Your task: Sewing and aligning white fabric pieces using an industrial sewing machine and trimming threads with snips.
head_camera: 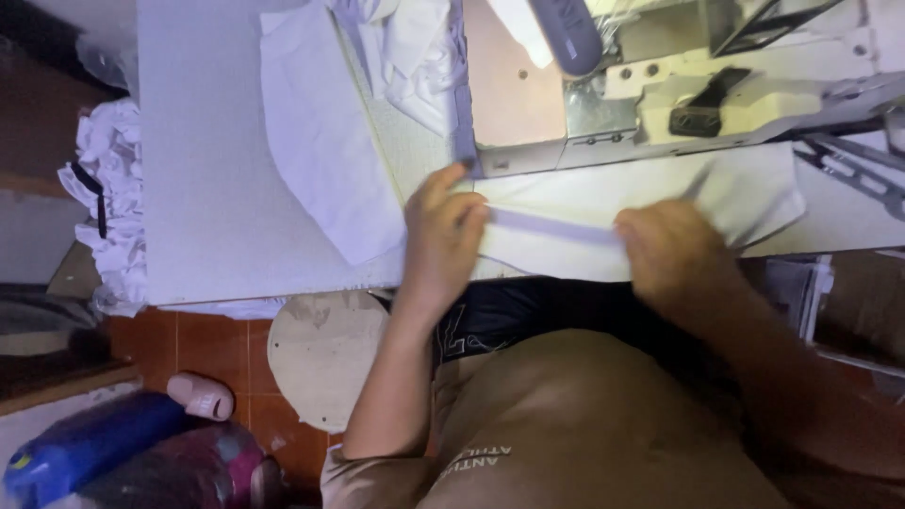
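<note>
My left hand (439,240) pinches one end of a white fabric strip (551,226) at the front edge of the sewing table (207,188). My right hand (671,250) grips the other end, and the strip is stretched flat between them. Under the strip lies a larger white cloth piece (754,193), just in front of the cream sewing machine (716,90). Both hands are closed on the fabric.
A cut white fabric panel (320,141) and crumpled white cloth (415,47) lie on the table's left. A heap of white cloth (108,188) hangs off the table's left side. A round wooden stool (325,353), a pink slipper (200,396) and bags (94,443) are on the red tiled floor.
</note>
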